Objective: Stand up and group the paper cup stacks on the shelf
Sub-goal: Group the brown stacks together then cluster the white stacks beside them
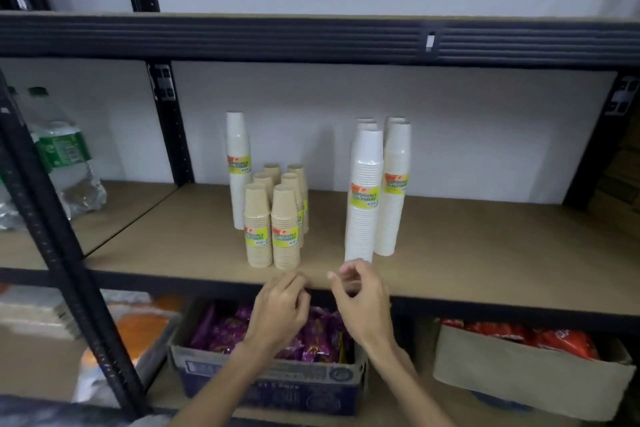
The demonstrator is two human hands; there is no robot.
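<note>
Several short brown paper cup stacks (273, 218) stand upright in a tight cluster on the wooden shelf (485, 253). Behind them at the left stands one tall white stack (238, 170). To the right, several tall white stacks (377, 191) stand together, each wrapped with a yellow label. My left hand (282, 308) hovers at the shelf's front edge below the brown cluster, fingers loosely curled, holding nothing. My right hand (358, 298) is just in front of the nearest tall white stack, fingers apart, not touching it.
Black metal uprights (59, 229) frame the shelf at left and right, and a beam (311, 42) runs overhead. Water bottles (62, 156) stand in the left bay. Below are a box of purple packets (270, 371) and a box of red packets (526, 364).
</note>
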